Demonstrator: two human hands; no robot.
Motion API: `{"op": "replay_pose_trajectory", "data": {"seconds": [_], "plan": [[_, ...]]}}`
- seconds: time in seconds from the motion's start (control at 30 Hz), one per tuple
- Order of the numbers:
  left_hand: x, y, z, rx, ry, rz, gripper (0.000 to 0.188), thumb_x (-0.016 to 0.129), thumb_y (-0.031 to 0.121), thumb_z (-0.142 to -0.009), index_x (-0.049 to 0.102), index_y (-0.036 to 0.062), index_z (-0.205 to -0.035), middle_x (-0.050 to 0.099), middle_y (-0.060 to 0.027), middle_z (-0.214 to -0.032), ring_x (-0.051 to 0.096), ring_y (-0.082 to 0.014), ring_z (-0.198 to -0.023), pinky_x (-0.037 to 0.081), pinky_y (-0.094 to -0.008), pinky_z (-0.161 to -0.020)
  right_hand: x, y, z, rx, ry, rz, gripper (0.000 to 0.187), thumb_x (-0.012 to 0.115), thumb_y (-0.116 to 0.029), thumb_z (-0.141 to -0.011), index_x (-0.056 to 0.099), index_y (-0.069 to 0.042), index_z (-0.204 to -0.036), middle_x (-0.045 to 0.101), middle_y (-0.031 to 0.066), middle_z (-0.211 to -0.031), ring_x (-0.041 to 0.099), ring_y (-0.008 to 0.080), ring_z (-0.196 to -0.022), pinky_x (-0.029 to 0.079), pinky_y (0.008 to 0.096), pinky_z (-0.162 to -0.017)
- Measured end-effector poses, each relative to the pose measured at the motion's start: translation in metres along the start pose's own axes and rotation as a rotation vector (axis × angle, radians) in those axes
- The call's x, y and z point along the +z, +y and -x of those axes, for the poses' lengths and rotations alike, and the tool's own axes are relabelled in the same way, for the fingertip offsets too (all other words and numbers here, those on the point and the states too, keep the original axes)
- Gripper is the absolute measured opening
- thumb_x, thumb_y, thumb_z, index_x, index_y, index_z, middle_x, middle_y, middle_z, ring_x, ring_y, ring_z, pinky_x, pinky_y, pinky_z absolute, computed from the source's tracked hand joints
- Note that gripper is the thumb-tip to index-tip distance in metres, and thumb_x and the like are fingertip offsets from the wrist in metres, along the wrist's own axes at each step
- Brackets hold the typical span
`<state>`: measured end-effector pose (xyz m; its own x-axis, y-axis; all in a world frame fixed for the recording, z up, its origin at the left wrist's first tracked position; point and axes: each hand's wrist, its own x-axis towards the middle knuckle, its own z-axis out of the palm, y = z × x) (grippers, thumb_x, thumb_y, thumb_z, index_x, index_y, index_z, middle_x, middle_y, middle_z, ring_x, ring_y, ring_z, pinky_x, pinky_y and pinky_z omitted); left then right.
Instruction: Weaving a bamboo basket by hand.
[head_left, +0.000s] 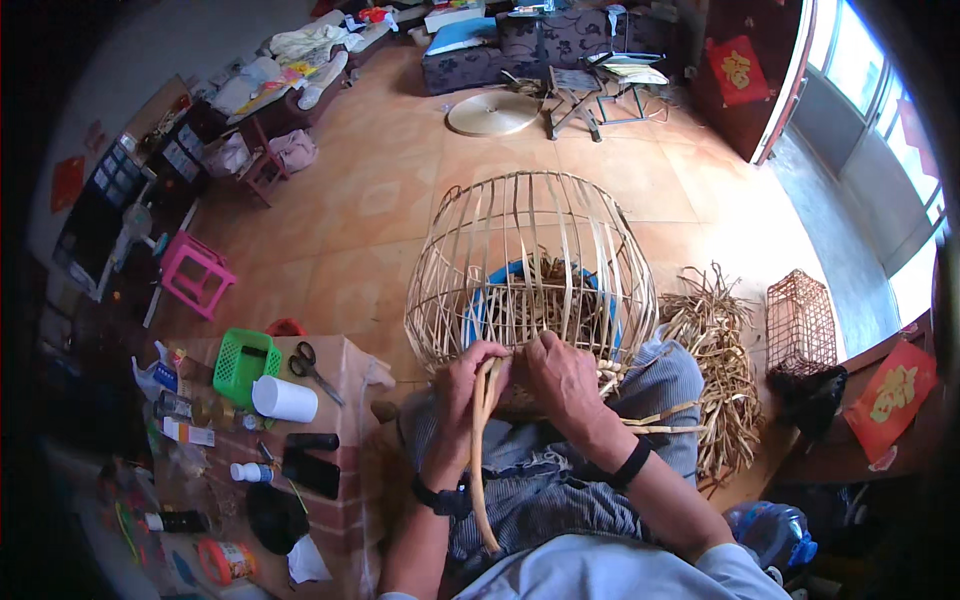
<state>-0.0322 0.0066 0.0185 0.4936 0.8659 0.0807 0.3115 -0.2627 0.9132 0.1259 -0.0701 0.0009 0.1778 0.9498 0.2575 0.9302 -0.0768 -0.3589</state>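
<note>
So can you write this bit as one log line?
left hand: grips bamboo strips | right hand: on basket frame rim | basket: on lap, unfinished | table: scissors

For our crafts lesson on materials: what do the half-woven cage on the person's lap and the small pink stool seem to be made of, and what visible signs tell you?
Half-woven cage: probably split bamboo or cane; pale, matt, thin flat strips bent into a dome. Pink stool: likely plastic; uniform bright colour, smooth moulded legs.
</note>
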Motion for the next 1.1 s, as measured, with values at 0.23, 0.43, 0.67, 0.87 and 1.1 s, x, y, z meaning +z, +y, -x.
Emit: {"op": "replay_pose_trajectory", "data": {"seconds": [0.23,0.43,0.67,0.87,1.1], "plan": [[-0.004,-0.002,0.002,0.266,0.103,-0.210,0.014,0.077,0.008,-0.094,0.074,0.0042,-0.107,0.067,-0.0141,-0.096,0.070,-0.0323,-0.087,0.053,-0.0415,-0.076,-0.002,-0.007,-0.001,0.071,0.099,-0.135,0.019,0.074,-0.019,-0.087,0.066,-0.003,-0.094,0.067,0.0176,-0.091,0.072,0.0400,-0.082,0.059,0.0508,-0.070],[0.016,-0.011,0.005,0.251,0.231,-0.132,0.013,0.081,0.009,-0.093,0.076,0.0057,-0.105,0.063,-0.0112,-0.095,0.069,-0.0309,-0.086,0.053,-0.0404,-0.076,-0.007,0.005,0.003,0.110,0.198,-0.385,0.017,0.077,-0.016,-0.083,0.068,-0.002,-0.087,0.070,0.0189,-0.089,0.072,0.0417,-0.084,0.059,0.0497,-0.074],[0.021,-0.032,0.002,0.188,0.348,-0.095,0.015,0.083,0.014,-0.093,0.078,0.0062,-0.104,0.064,-0.0083,-0.091,0.068,-0.0234,-0.086,0.055,-0.0362,-0.077,-0.013,0.024,0.007,0.261,0.113,-0.858,0.020,0.079,-0.015,-0.086,0.068,0.001,-0.091,0.068,0.0112,-0.081,0.067,0.0209,-0.073,0.054,0.0359,-0.070],[0.028,-0.051,-0.003,0.104,0.352,0.047,0.018,0.085,0.016,-0.091,0.075,0.0046,-0.099,0.069,-0.0064,-0.088,0.070,-0.0190,-0.078,0.057,-0.0345,-0.072,-0.004,0.039,0.021,0.361,0.028,-0.996,0.019,0.079,-0.014,-0.090,0.067,0.001,-0.093,0.064,0.0042,-0.080,0.062,0.0121,-0.079,0.052,0.0312,-0.071],[0.030,-0.041,0.000,0.061,0.284,0.050,0.019,0.085,0.010,-0.093,0.069,0.0016,-0.100,0.071,-0.0051,-0.087,0.067,-0.0104,-0.082,0.056,-0.0281,-0.075,-0.034,0.021,0.039,0.175,-0.030,-0.570,0.029,0.086,-0.022,-0.090,0.070,-0.002,-0.104,0.066,0.0146,-0.093,0.070,0.0306,-0.080,0.056,0.0407,-0.072]]}}
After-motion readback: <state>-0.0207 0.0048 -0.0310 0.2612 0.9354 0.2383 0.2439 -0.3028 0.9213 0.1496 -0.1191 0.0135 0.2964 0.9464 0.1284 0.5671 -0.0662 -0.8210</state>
